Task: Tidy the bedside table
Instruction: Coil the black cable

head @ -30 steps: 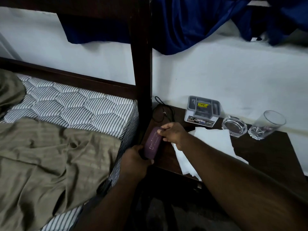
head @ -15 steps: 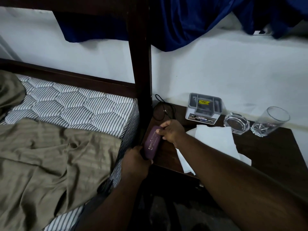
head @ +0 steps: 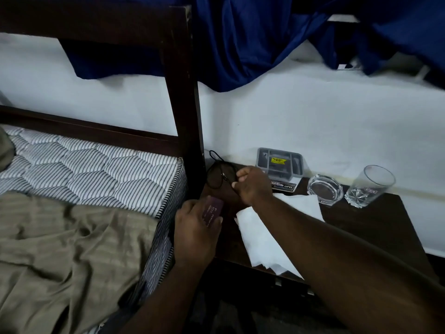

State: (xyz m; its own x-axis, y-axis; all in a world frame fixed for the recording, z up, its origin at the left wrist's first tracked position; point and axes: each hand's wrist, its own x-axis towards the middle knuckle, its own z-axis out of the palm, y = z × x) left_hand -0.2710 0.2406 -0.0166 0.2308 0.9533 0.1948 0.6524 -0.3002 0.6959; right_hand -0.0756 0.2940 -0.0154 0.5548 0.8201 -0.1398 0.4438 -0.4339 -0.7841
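Note:
The dark wooden bedside table (head: 375,227) stands right of the bed post. My left hand (head: 196,231) grips a purple case (head: 213,210) at the table's near-left corner. Farther back, my right hand (head: 252,185) reaches a coiled black cord (head: 216,173) by the post, its fingers curled at the cord; whether they grip it is not clear. White paper sheets (head: 260,239) lie across the table's front, partly under my right forearm. At the back stand a grey boxed item (head: 280,162), a glass ashtray (head: 325,189) and a tilted drinking glass (head: 370,185).
The dark bed post (head: 183,92) rises right beside the table. A striped mattress (head: 96,169) with an olive sheet (head: 67,249) lies to the left. Blue cloth (head: 252,39) hangs above against the white wall.
My right hand let go of the purple case and moved back to the black cord. My left hand now holds the case alone, higher up around it.

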